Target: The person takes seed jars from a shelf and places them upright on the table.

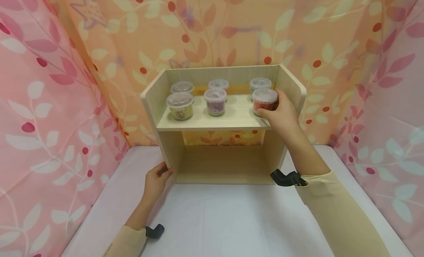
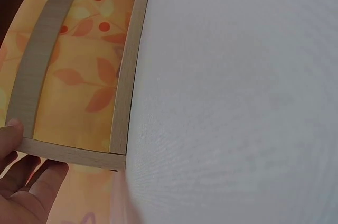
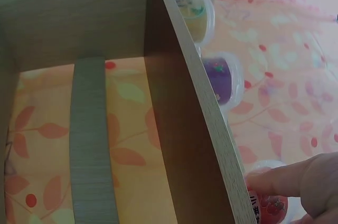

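Observation:
On the upper board of a pale wooden shelf [image 1: 212,125] stand several lidded tubs in two rows. My right hand [image 1: 284,115] grips the red tub [image 1: 263,104] at the front right, thumb in front and fingers behind; the right wrist view shows this hand [image 3: 317,187] at the red tub [image 3: 270,207]. A purple tub [image 1: 215,104] stands at the front middle and a yellow tub [image 1: 180,109] at the front left. My left hand [image 1: 156,181] holds the lower left side panel; in the left wrist view the hand [image 2: 31,189] has thumb and fingers around the panel edge [image 2: 74,152].
Behind the front tubs stand more lidded tubs, at left [image 1: 183,87], middle [image 1: 218,84] and right [image 1: 260,83]. The shelf's lower compartment [image 1: 222,165] has an open front. A white cloth [image 1: 212,216] covers the table, and patterned curtains [image 1: 212,36] hang behind and at both sides.

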A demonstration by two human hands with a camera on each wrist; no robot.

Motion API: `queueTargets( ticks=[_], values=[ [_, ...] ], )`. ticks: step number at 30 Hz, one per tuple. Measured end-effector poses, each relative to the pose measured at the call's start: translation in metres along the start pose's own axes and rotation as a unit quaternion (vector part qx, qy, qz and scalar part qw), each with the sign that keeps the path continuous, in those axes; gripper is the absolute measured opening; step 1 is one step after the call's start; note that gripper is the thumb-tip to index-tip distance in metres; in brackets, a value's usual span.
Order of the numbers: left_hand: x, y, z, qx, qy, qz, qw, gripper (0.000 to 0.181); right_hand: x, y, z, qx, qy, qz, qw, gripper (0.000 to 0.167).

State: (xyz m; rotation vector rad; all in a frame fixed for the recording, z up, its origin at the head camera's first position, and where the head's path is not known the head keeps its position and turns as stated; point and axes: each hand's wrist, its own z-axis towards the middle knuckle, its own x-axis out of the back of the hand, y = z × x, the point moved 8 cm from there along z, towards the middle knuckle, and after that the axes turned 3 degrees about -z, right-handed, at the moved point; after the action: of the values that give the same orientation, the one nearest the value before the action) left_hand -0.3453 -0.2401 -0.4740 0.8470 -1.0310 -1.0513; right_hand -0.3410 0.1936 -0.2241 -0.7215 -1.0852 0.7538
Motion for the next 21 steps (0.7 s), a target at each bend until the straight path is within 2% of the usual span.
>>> queueTargets(
  ticks=[5, 9, 16, 21],
  values=[
    [0.000, 0.000, 0.001, -0.008, 0.000, -0.017, 0.9998, 0.040, 0.000, 0.000, 0.002, -0.008, 0.004, 0.004, 0.9999, 0.078],
    [0.000, 0.000, 0.001, -0.006, 0.001, -0.009, 0.9999, 0.042, 0.000, 0.000, 0.000, -0.010, 0.003, 0.018, 0.9998, 0.083],
    [-0.002, -0.006, 0.000, 0.018, 0.003, -0.021, 0.9996, 0.043, -0.001, 0.003, -0.005, -0.020, -0.006, 0.032, 0.9993, 0.087],
    [0.000, -0.005, -0.002, 0.020, 0.009, -0.014, 0.9997, 0.042, -0.001, -0.001, -0.015, -0.008, -0.009, 0.058, 0.9982, 0.088]
  ],
)
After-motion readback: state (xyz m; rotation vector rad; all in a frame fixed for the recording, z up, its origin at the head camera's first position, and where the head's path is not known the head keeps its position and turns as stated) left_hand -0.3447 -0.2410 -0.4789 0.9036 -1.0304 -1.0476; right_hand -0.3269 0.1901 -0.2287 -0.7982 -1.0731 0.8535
